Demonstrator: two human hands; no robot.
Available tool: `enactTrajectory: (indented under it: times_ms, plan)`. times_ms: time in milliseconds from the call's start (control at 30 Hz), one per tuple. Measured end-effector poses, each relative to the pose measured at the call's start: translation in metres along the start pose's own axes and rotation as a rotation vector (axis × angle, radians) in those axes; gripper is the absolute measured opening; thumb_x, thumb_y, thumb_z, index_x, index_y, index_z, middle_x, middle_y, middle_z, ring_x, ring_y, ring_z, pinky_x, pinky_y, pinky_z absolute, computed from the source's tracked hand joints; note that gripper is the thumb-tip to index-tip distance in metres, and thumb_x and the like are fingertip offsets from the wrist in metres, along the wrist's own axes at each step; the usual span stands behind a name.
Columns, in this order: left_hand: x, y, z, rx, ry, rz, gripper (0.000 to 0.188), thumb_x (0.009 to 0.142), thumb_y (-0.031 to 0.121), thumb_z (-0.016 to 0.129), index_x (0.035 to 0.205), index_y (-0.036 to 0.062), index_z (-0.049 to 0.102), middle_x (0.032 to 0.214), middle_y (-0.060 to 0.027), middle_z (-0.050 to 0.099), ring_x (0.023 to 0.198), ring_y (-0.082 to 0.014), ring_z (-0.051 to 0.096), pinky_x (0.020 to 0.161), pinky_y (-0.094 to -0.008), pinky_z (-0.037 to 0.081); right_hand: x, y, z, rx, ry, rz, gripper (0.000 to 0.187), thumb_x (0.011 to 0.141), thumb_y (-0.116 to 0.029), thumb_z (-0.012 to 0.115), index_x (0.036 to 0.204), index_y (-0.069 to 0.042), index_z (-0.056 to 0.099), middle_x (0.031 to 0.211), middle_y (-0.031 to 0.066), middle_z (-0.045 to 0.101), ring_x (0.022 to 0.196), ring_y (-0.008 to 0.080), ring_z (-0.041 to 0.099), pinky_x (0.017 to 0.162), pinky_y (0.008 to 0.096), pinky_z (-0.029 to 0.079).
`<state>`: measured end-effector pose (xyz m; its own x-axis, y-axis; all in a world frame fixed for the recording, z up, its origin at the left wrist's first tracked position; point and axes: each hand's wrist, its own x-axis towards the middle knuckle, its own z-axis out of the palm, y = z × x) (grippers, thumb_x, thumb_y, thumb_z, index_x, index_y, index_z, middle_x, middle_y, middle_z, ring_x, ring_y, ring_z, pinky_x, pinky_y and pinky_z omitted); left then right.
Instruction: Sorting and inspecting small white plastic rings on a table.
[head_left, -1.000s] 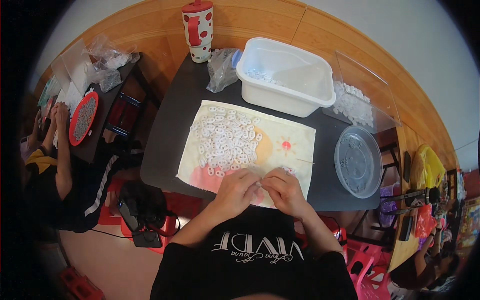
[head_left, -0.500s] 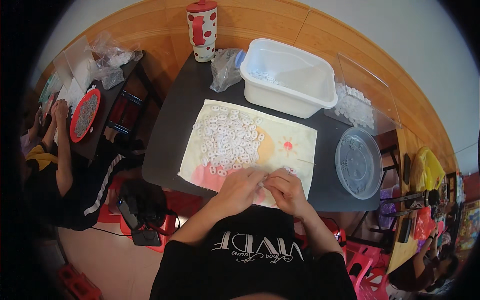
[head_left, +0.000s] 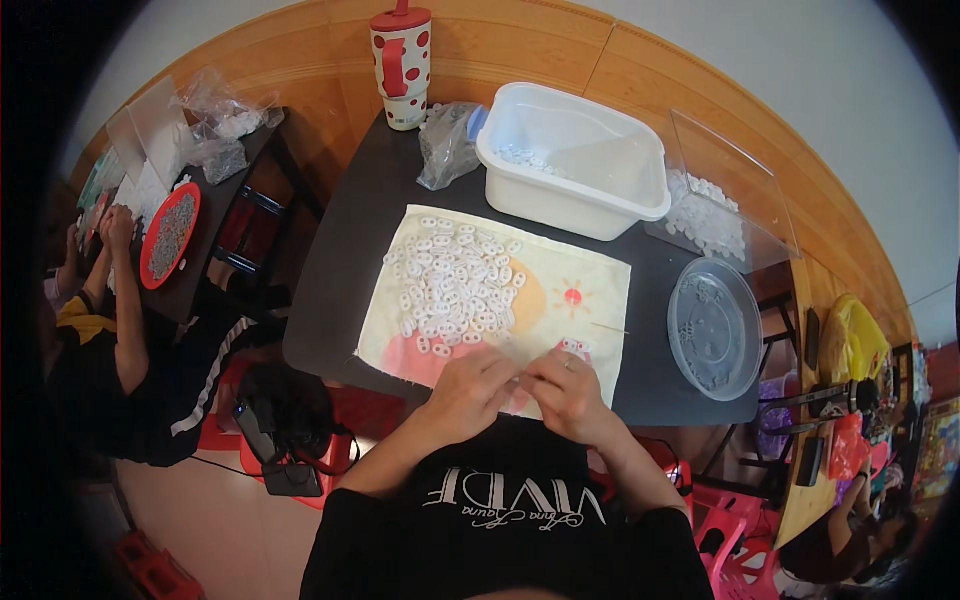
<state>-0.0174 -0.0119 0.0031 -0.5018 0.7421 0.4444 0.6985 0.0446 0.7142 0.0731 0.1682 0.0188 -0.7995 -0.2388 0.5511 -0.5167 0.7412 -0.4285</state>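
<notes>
Looks like an informal handwork shop: small white parts (head_left: 450, 285) heaped on a cloth (head_left: 605, 290), a person (head_left: 110, 345) busy at another tabletop (head_left: 214, 195) at frame left, pink plastic seats (head_left: 740, 507) lower right.

Wood panelling (head_left: 520, 50) runs below pale wall (head_left: 770, 60), w/ dk table (head_left: 335, 280), lt flr (head_left: 230, 510) & pink plastic seat (head_left: 725, 505).

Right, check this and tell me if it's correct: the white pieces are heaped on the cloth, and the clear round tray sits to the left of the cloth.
The side is wrong: the head view shows the clear round tray to the right of the cloth. The white pieces are heaped on the cloth, as you say.
</notes>
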Motion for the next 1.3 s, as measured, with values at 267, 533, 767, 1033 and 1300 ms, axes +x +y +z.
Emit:
enactTrajectory:
  times_ms: [267, 533, 767, 1033, 1300]
  plan:
    - [-0.0027, -0.0015, -0.0015, 0.004, 0.028, 0.084, 0.022, 0.067, -0.007, 0.067, 0.088, 0.0003, 0.065, 0.086, -0.0119, 0.061, 0.075, -0.0316, 0.062, 0.061, -0.0394, 0.05, -0.0002, -0.0027, -0.0023, -0.02, -0.046, -0.131, 0.023, 0.061, 0.002, 0.066, 0.084, 0.005, 0.062, 0.094, 0.0141, 0.058, 0.076, 0.0303, 0.056, 0.064, 0.0371, 0.047]
    - [-0.0034, -0.0038, 0.002, 0.031, -0.016, 0.055, 0.019, 0.067, -0.006, 0.068, 0.083, 0.0012, 0.061, 0.086, -0.0106, 0.057, 0.076, -0.0317, 0.06, 0.061, -0.0409, 0.048, -0.0018, 0.0002, -0.0008, 0.032, -0.095, -0.07, 0.025, 0.061, 0.006, 0.064, 0.086, 0.007, 0.061, 0.092, 0.0145, 0.055, 0.077, 0.0307, 0.054, 0.067, 0.0378, 0.047]
    - [-0.002, -0.0024, 0.0019, 0.051, -0.03, 0.055, 0.019, 0.068, -0.004, 0.068, 0.085, 0.001, 0.06, 0.087, -0.0116, 0.056, 0.076, -0.0326, 0.06, 0.062, -0.0412, 0.049, -0.0017, 0.0031, 0.0022, 0.035, -0.08, -0.069, 0.02, 0.064, 0.007, 0.063, 0.084, 0.006, 0.061, 0.091, 0.0142, 0.054, 0.075, 0.0301, 0.053, 0.066, 0.0372, 0.046]
    - [-0.0013, -0.0006, 0.0022, 0.076, -0.048, 0.031, 0.018, 0.069, -0.004, 0.068, 0.085, 0.0014, 0.06, 0.088, -0.0111, 0.056, 0.076, -0.0328, 0.061, 0.062, -0.0413, 0.049, -0.0015, 0.004, 0.0014, 0.052, -0.103, -0.074, 0.021, 0.061, 0.005, 0.062, 0.081, 0.005, 0.059, 0.089, 0.0138, 0.053, 0.075, 0.0299, 0.052, 0.067, 0.0367, 0.045]
    - [-0.0036, 0.0002, 0.0029, 0.069, -0.04, 0.023, 0.016, 0.07, -0.002, 0.067, 0.084, 0.0019, 0.059, 0.087, -0.0117, 0.056, 0.076, -0.0334, 0.06, 0.062, -0.042, 0.05, 0.0011, 0.0017, 0.0002, 0.069, -0.105, -0.066, 0.019, 0.06, 0.006, 0.061, 0.079, 0.003, 0.058, 0.088, 0.0134, 0.054, 0.076, 0.0303, 0.053, 0.068, 0.037, 0.046]
